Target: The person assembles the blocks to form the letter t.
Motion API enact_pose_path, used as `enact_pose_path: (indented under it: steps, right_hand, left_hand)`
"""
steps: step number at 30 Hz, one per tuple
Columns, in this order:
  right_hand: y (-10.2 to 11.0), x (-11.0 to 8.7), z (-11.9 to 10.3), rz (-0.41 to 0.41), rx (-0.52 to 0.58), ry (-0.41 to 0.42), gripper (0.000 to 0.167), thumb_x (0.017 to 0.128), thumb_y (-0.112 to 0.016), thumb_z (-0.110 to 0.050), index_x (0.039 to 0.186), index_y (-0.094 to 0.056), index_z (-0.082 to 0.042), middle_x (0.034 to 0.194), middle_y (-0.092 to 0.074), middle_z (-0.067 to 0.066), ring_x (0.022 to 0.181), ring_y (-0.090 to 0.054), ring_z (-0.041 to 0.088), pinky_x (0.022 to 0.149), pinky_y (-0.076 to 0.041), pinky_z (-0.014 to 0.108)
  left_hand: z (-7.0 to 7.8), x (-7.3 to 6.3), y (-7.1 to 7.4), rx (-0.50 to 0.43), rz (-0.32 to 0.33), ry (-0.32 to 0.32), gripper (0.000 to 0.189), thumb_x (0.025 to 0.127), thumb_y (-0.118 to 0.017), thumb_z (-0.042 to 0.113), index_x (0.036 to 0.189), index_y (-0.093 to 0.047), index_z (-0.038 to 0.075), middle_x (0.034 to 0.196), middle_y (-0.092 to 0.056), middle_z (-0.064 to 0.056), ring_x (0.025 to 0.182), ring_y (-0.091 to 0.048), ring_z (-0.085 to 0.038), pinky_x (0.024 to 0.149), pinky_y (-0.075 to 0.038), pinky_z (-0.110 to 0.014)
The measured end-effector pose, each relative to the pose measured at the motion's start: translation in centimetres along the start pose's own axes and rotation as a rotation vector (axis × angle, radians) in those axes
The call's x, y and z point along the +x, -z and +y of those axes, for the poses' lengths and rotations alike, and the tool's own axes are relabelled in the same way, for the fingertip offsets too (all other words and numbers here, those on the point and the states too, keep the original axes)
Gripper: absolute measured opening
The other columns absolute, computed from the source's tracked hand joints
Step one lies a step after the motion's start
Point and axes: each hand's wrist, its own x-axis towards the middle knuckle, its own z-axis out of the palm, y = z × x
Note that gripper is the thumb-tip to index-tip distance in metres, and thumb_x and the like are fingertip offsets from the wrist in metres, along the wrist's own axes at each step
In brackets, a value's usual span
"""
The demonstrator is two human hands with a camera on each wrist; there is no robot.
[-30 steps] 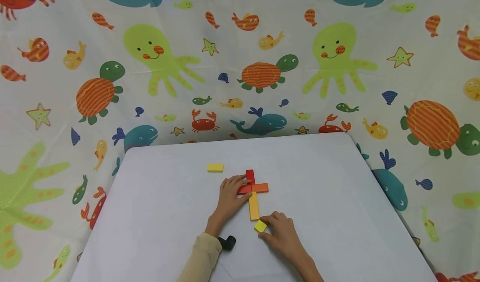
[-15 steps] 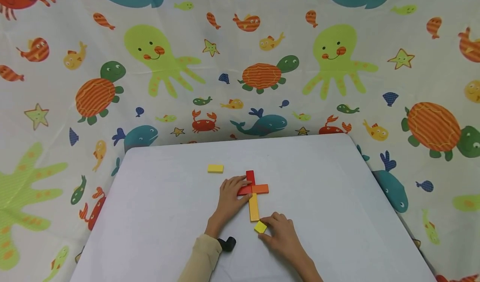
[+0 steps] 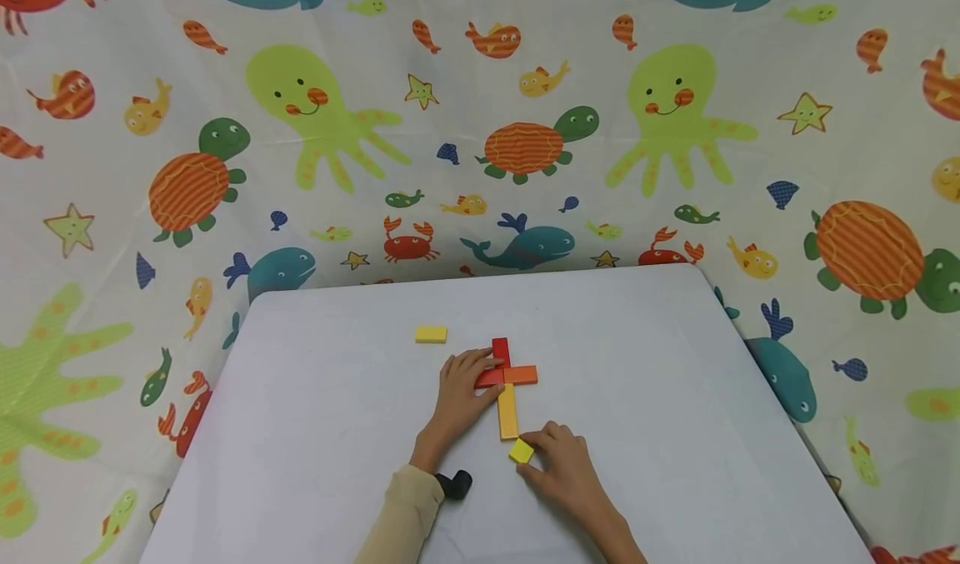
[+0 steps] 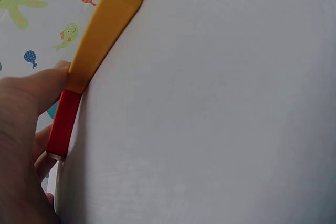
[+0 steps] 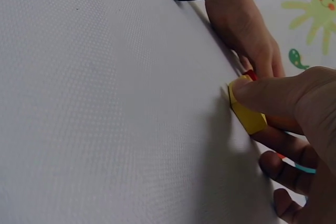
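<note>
On the white table, wooden blocks form a cross-like figure: an upright red block (image 3: 501, 350), a sideways red block (image 3: 490, 378), an orange block (image 3: 521, 375) and a long amber block (image 3: 507, 411). My left hand (image 3: 459, 389) grips the sideways red block, its thumb by the amber block's top and its fingers reaching the upright red one. Between thumb and fingertips, my right hand (image 3: 564, 464) pinches a small yellow block (image 5: 248, 111). That block sits turned cornerwise at the amber block's lower end; whether they touch is unclear.
A loose yellow rectangular block (image 3: 431, 335) lies beyond the left hand. A black strap device (image 3: 454, 486) sits on the left wrist, beside a beige sleeve (image 3: 405, 510). Behind the table edge hangs a sea-animal curtain (image 3: 525, 152).
</note>
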Motion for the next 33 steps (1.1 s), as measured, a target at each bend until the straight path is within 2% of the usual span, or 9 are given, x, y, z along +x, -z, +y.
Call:
enact_pose_path:
  steps: [7,16,33]
  right_hand:
    - [-0.20,0.13,0.01,0.023,-0.003,-0.005,0.042,0.076,-0.093,-0.028,0.115,-0.079,-0.021,0.088,-0.057,-0.014,0.084,-0.046,0.004,0.073,-0.033,0.024]
    - [-0.21,0.19,0.14,-0.013,-0.007,-0.021,0.043,0.078,-0.092,-0.032,0.117,-0.077,-0.022,0.095,-0.062,-0.013,0.090,-0.051,0.006,0.076,-0.037,0.026]
    - [0.04,0.01,0.10,-0.004,-0.002,0.012,0.042,0.078,-0.091,-0.029,0.116,-0.075,-0.021,0.102,-0.067,-0.010,0.095,-0.055,0.010,0.077,-0.039,0.028]
  left_hand:
    - [0.04,0.16,0.16,-0.012,-0.009,0.004,0.049,0.096,-0.071,0.044,0.141,-0.064,0.025,0.157,-0.053,-0.003,0.148,-0.043,-0.029,0.127,-0.017,-0.067]
    - [-0.11,0.17,0.03,0.017,-0.023,-0.012,0.052,0.095,-0.072,0.042,0.142,-0.063,0.023,0.157,-0.053,-0.004,0.148,-0.043,-0.030,0.126,-0.019,-0.067]
    - [0.00,0.13,-0.01,0.017,-0.027,0.000,0.052,0.094,-0.072,0.042,0.142,-0.063,0.022,0.158,-0.052,-0.003,0.149,-0.042,-0.029,0.127,-0.017,-0.067]
